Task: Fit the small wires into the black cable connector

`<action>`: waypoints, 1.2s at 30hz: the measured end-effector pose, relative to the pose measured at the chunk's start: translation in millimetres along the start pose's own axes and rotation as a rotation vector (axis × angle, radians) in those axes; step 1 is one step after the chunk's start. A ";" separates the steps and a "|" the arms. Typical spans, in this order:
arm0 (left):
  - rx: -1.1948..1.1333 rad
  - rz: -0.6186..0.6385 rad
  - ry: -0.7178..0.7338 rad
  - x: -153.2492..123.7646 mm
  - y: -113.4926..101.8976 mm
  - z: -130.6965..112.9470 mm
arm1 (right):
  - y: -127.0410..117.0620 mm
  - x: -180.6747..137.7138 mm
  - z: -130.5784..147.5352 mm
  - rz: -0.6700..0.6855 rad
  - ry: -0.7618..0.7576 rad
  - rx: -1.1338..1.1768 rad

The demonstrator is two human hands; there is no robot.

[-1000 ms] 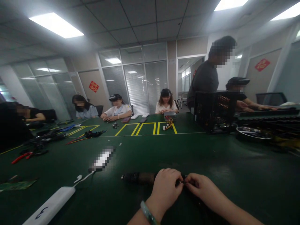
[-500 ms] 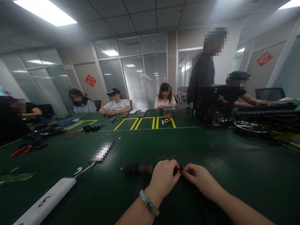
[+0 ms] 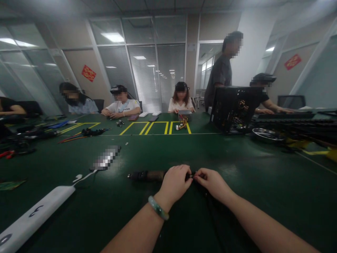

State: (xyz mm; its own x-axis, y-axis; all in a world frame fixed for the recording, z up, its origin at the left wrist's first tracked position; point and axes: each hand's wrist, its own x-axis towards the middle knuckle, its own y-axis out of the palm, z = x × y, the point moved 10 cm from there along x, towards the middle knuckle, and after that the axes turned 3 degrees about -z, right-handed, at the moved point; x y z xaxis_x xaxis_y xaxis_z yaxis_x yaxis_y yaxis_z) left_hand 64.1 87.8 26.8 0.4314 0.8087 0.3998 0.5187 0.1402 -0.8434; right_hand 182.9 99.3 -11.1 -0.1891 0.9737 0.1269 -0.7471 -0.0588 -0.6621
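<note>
My left hand [image 3: 176, 182] is closed around the right end of a dark cylindrical tool [image 3: 147, 175] lying on the green table [image 3: 237, 182]. My right hand [image 3: 212, 182] meets it fingertip to fingertip, pinching a small dark part [image 3: 190, 175] at the tool's end. The part is too small to name. A green bangle [image 3: 158, 208] sits on my left wrist. Dark cables [image 3: 213, 214] run from under my right hand toward me.
A white power strip [image 3: 28, 219] lies at the near left, its cord leading to a blurred device [image 3: 105, 159]. A black computer case [image 3: 234, 109] and a keyboard [image 3: 286, 117] stand at the right. Several seated people and one standing person are at the far side.
The camera has tilted down and my hands sit higher in the picture. Both hands stay pinched together at the tool's end. The standing person has shifted slightly left.
</note>
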 end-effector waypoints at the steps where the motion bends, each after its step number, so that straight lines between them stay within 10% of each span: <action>1: 0.004 0.006 0.005 0.0 0.0 -0.8 | 0.5 0.2 -0.7 0.004 0.004 0.006; 36: 0.018 0.070 0.000 2.0 3.1 -4.2 | 5.4 0.3 -4.6 -0.048 0.139 -0.068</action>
State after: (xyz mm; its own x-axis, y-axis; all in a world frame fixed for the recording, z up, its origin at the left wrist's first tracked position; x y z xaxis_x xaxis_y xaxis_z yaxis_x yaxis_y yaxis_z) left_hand 69.6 87.4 26.5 0.4659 0.8169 0.3400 0.4742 0.0939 -0.8754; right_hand 181.8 100.3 -18.0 -0.0609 0.9964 0.0596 -0.7071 -0.0010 -0.7071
